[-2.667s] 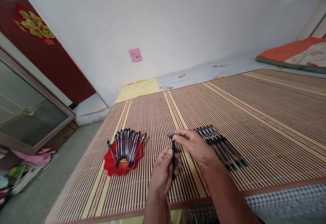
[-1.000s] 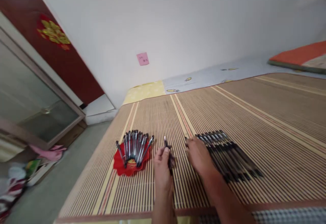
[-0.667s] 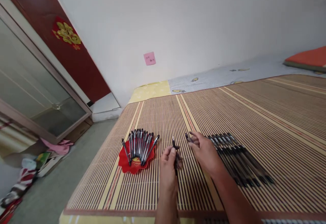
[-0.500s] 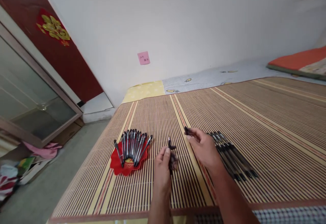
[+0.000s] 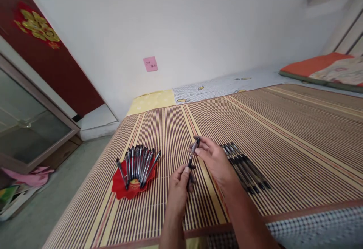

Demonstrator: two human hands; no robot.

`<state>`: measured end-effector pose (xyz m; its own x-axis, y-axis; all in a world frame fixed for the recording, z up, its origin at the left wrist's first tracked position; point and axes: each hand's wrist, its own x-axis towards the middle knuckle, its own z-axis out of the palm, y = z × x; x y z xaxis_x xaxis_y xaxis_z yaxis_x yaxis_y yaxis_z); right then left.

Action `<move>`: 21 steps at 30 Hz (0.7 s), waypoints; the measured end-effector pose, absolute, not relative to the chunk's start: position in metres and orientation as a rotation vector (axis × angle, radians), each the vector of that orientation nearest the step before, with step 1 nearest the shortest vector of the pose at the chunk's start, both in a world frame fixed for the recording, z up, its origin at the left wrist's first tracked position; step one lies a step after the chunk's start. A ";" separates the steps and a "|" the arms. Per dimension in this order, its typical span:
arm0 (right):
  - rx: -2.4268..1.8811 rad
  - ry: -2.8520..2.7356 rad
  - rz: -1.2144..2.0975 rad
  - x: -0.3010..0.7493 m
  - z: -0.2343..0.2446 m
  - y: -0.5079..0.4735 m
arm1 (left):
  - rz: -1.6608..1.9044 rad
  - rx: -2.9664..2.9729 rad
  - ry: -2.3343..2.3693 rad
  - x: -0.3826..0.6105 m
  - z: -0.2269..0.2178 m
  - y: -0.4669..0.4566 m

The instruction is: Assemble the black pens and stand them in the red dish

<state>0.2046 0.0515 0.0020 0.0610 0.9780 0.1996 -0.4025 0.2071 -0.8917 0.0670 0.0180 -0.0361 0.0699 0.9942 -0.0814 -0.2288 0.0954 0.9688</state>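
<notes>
My left hand (image 5: 178,183) is closed round a black pen (image 5: 190,163), its tip end pointing up and away. In my right hand (image 5: 212,156), a pen cap (image 5: 195,145) with a black end is pinched between thumb and fingers. The cap meets the tip end of the pen; whether it is fully seated cannot be seen. To the left of my hands, several pens (image 5: 138,164) lie fanned out in a red scalloped tray (image 5: 121,193). Right of my right forearm, several more pens (image 5: 249,169) lie side by side on the striped mat.
The striped bamboo mat (image 5: 159,128) covers the bed, with a brown border at the near edge. A white wall (image 5: 181,26) carrying a pink note (image 5: 150,64) stands behind. An orange-edged cushion (image 5: 314,65) lies far right. A glass-panelled door (image 5: 31,128) is at left.
My right hand has brought the cap left onto the pen's tip, which was bare and apart from it before. The view has turned slightly right.
</notes>
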 end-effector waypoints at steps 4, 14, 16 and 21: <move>-0.780 -1.015 1.203 0.208 0.004 0.050 | 1.194 1.021 1.020 0.066 -0.037 0.018; -0.777 -1.011 1.282 0.208 0.005 0.048 | 1.185 1.018 0.972 0.065 -0.040 0.016; -0.779 -1.051 1.303 0.208 0.004 0.047 | 1.185 0.996 0.957 0.065 -0.040 0.016; -0.794 -1.226 1.333 0.206 0.003 0.047 | 1.215 0.873 0.870 0.065 -0.037 0.014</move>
<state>0.2058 0.0475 0.0027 -0.1705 0.9665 0.1918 -0.2723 0.1409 -0.9519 0.0654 0.0144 -0.0368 0.1357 0.9870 -0.0860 -0.3993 0.1339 0.9070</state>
